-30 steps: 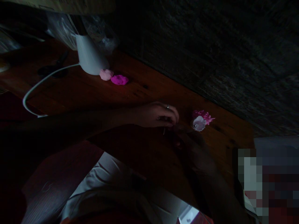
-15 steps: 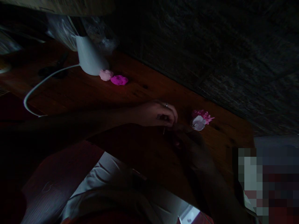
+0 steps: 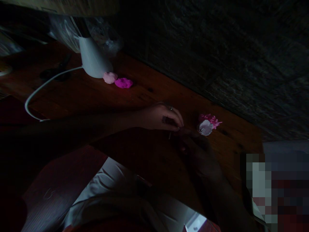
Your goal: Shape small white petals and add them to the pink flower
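Note:
In dim light my left hand (image 3: 164,116), with a ring on one finger, is closed in a pinch, fingertips bent down. It meets the fingertips of my right hand (image 3: 198,151), which lies in deep shadow with its fingers curled. A short thin pale stick-like piece (image 3: 169,135) shows just below the left fingertips; what else is between the fingers is hidden. Just beyond my right hand stand a whitish cup-shaped piece (image 3: 205,128) and a pink petalled flower (image 3: 212,120) behind it, touching or overlapping.
On the wooden table (image 3: 142,80), a pale pink lump (image 3: 110,77) and a magenta lump (image 3: 124,83) of clay-like material lie by a white lamp base (image 3: 94,61). Its cord (image 3: 36,90) loops over the left side, near dark scissors (image 3: 56,72). A dark textured wall (image 3: 217,58) borders the back.
The fingers of my left hand have shifted and straightened slightly, with the fingertips still against my right hand. My right hand and the things on the table look the same.

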Available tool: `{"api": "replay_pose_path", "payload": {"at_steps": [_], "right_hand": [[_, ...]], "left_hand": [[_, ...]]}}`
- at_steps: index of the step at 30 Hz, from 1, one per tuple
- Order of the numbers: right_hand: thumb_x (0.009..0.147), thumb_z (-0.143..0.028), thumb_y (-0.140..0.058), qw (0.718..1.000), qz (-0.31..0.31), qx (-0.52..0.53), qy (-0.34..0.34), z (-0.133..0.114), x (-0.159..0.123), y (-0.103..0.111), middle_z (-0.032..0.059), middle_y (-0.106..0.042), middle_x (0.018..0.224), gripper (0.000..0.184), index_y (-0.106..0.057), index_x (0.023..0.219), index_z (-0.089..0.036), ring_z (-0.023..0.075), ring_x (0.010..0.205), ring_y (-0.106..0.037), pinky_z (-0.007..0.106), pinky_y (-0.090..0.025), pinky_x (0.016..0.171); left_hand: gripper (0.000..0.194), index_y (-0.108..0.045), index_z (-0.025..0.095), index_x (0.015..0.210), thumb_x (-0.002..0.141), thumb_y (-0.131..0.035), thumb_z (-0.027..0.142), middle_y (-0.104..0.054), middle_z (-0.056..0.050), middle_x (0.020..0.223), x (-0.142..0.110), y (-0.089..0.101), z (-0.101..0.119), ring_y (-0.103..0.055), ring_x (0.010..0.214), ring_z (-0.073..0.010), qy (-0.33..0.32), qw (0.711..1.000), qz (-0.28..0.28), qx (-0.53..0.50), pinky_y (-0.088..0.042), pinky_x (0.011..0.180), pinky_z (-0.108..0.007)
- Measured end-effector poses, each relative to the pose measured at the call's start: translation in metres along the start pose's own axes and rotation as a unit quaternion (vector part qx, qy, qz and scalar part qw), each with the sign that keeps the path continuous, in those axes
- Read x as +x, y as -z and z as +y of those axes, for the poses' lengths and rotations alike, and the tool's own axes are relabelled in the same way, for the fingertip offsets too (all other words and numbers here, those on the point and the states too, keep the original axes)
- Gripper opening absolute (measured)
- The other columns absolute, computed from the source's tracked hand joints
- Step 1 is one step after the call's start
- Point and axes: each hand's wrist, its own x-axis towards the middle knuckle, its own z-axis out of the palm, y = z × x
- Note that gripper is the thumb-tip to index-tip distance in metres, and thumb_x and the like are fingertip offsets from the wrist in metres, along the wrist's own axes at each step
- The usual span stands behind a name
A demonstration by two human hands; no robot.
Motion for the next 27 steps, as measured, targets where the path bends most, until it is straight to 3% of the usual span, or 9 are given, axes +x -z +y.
{"api": "replay_pose_path", "payload": {"at_steps": [13, 19, 27], "right_hand": [[0.087, -0.046, -0.072, 0.997, 0.014, -0.064, 0.035, 0.0010, -0.0005, 0.0029, -0.0029, -0.059, 0.063, 0.026, -0.077, 0.093, -0.021, 0.0089, 0.056, -0.049, 0.021, -0.037, 0.051], [0.085, -0.046, -0.074, 0.997, 0.015, -0.074, 0.035, -0.0020, -0.0008, 0.0016, -0.0027, -0.058, 0.061, 0.026, -0.078, 0.089, -0.021, 0.0092, 0.055, -0.049, 0.021, -0.038, 0.050], [0.082, -0.045, -0.078, 0.998, 0.024, -0.055, 0.015, -0.0026, 0.0007, -0.0022, -0.0016, -0.064, 0.068, 0.028, -0.078, 0.099, -0.022, 0.0087, 0.055, -0.052, 0.020, -0.040, 0.049]], "left_hand": [[0.005, -0.075, 0.016, 0.084, 0.086, -0.071, 0.015, -0.078, -0.009, 0.097, 0.0014, 0.0005, 0.0019, -0.073, 0.090, -0.0144, 0.021, 1.000, 0.013, 0.002, -0.054, 0.085, -0.024], [0.006, -0.073, 0.016, 0.083, 0.088, -0.070, 0.016, -0.078, -0.008, 0.096, 0.0005, -0.0002, -0.0023, -0.073, 0.090, -0.0134, 0.002, 0.999, 0.008, 0.042, -0.052, 0.083, -0.022], [0.006, -0.075, 0.016, 0.087, 0.088, -0.070, 0.015, -0.078, -0.010, 0.104, -0.0006, 0.0000, -0.0013, -0.073, 0.096, -0.0138, -0.016, 0.999, 0.010, 0.034, -0.052, 0.087, -0.023]]}}
